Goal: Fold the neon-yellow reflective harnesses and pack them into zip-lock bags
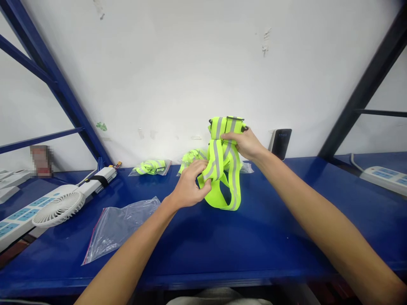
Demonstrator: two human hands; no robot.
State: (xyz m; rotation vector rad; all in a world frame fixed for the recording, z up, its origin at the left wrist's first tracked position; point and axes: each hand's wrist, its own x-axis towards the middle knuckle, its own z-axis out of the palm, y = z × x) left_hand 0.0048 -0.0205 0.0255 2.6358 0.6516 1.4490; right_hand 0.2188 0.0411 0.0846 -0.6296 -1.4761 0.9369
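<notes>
A neon yellow-green reflective strap vest (233, 178) with grey stripes and black buckles hangs between my hands, above the blue table. Its folded upper part is pinched by my right hand (248, 143), thumb across the front. My left hand (191, 184) grips a lower strap loop at the vest's left side. The bottom loop dangles near the tabletop. To the left of my left hand lies a clear zip bag (122, 224) with a pink-red seal edge, flat on the table.
Along the wall are a bagged bundle of yellow-green straps (149, 167) and another bundle (192, 156), partly behind my left hand. A dark-screened device (281, 144) leans there too. At left are a white fan (59, 209), a power strip (19, 218) and blue rack posts (60, 84).
</notes>
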